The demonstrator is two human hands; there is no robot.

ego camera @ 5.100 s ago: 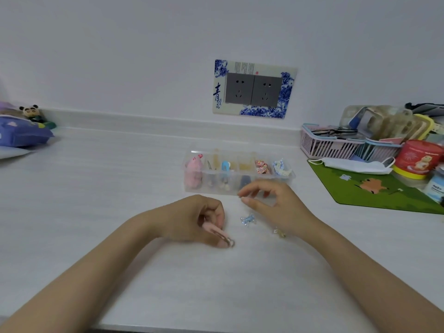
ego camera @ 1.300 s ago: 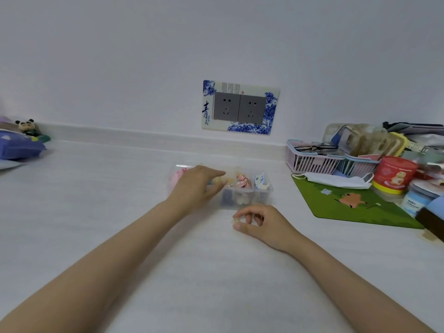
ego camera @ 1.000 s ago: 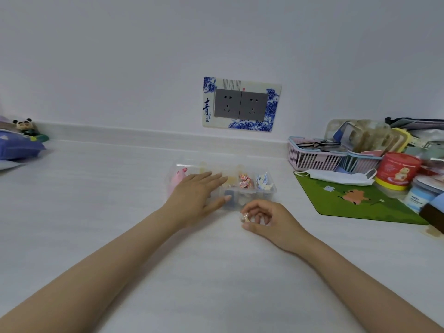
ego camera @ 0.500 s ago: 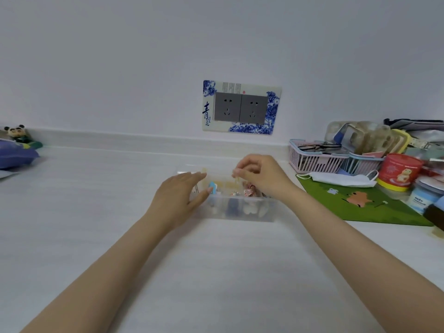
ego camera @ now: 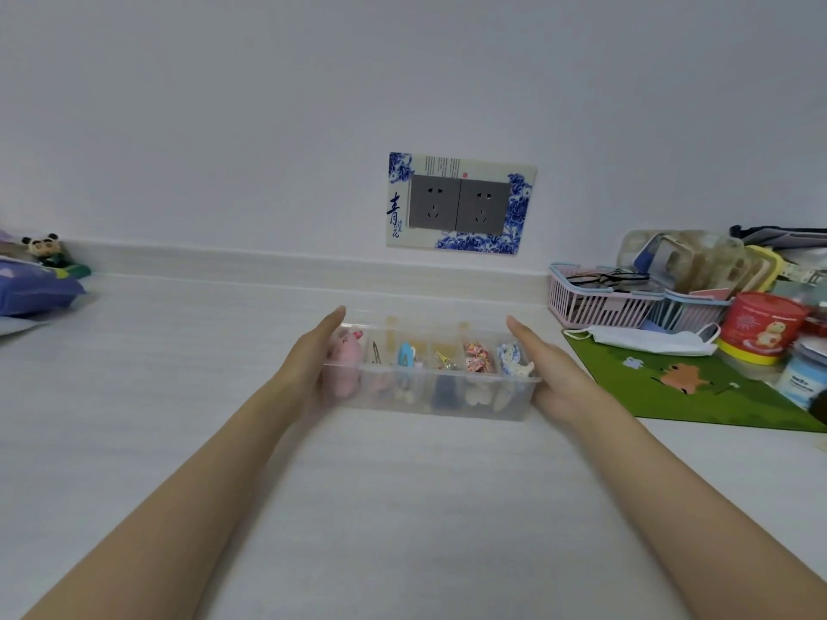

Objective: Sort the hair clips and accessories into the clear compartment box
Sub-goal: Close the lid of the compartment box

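Observation:
The clear compartment box [ego camera: 429, 398] stands on the white counter, straight ahead of me. Its compartments hold a pink plush piece [ego camera: 347, 351] at the left, a blue clip [ego camera: 405, 354], a small gold piece [ego camera: 444, 358], a red patterned bow [ego camera: 475, 358] and a white and blue bow [ego camera: 513, 359] at the right. My left hand [ego camera: 313, 364] lies flat against the box's left end with straight fingers. My right hand [ego camera: 548, 371] presses flat against its right end. The box sits between both palms.
A green mat [ego camera: 698, 382] with a white face mask [ego camera: 644, 340] lies to the right. Behind it stand a pink basket [ego camera: 595, 304], a red tin [ego camera: 760, 326] and other clutter. A purple packet [ego camera: 31, 290] and a panda figure [ego camera: 44, 248] sit far left. A wall socket [ego camera: 461, 203] is behind the box.
My right hand has left the top of the box and moved to its right end. My left hand has flattened against the left end. No loose clips remain in front of the box.

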